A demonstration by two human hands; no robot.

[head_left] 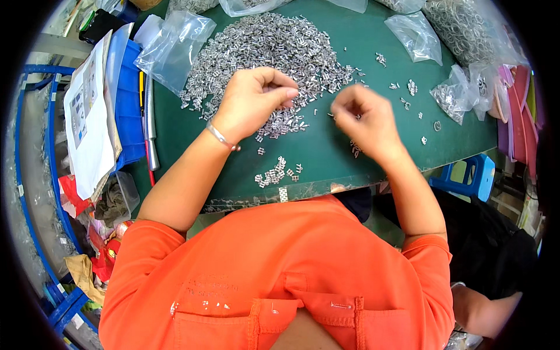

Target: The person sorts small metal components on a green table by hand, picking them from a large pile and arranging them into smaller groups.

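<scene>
A large heap of small silvery metal pieces (268, 44) lies on the green tabletop (361, 35). Over its near edge is my left hand (254, 99), thumb and forefinger pressed together; whatever is between them is too small to make out. My right hand (367, 119), slightly blurred, hovers to the right of the heap with fingers curled in a pinch. A tiny bit shows by its fingertips, but I cannot tell what it is. Beneath that hand lie a few small metal pieces (355, 149). Nearer me sits a small group of similar pieces (274, 175).
Clear plastic bags (415, 36) of metal parts line the far and right sides, one full of rings (461, 29). Blue bins with papers (87, 116) stand at left, beside pens (150, 125). A blue stool (466, 178) is at right; another person's arm (484, 309) shows lower right.
</scene>
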